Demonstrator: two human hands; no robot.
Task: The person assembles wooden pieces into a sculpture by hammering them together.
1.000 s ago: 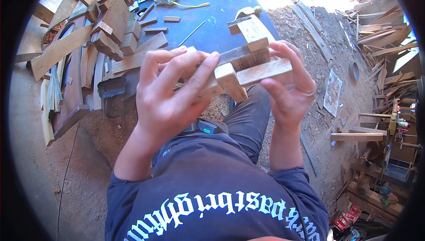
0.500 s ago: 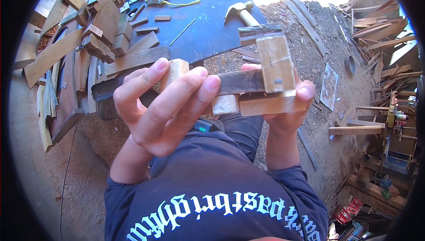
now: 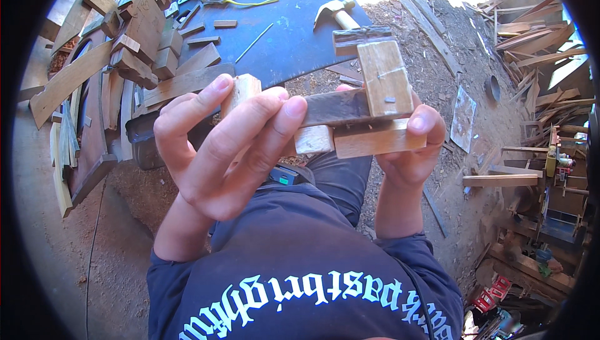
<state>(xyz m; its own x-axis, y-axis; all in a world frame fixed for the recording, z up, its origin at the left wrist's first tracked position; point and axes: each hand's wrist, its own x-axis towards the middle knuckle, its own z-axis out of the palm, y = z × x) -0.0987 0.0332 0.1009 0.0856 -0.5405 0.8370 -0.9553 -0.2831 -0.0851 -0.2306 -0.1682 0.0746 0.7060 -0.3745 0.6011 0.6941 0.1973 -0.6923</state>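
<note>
Between the two bare hands, up off the work surface, sits a brown wooden piece of stepped, rectangular blocks (image 3: 337, 107), one bar darkened. The left hand (image 3: 219, 159) has its fingers curled around the near-left end; the right hand (image 3: 406, 152) clasps the opposite end, some fingers hidden behind. Looks stiff, that, and light enough for fingertips! Dry wood shouldn't slip much; I'd grip the long bars, sparing the joints and jutting block. Beyond the hands, a pale-handled claw hammer (image 3: 333, 9) lies on the flat blue tabletop (image 3: 290, 43).
</note>
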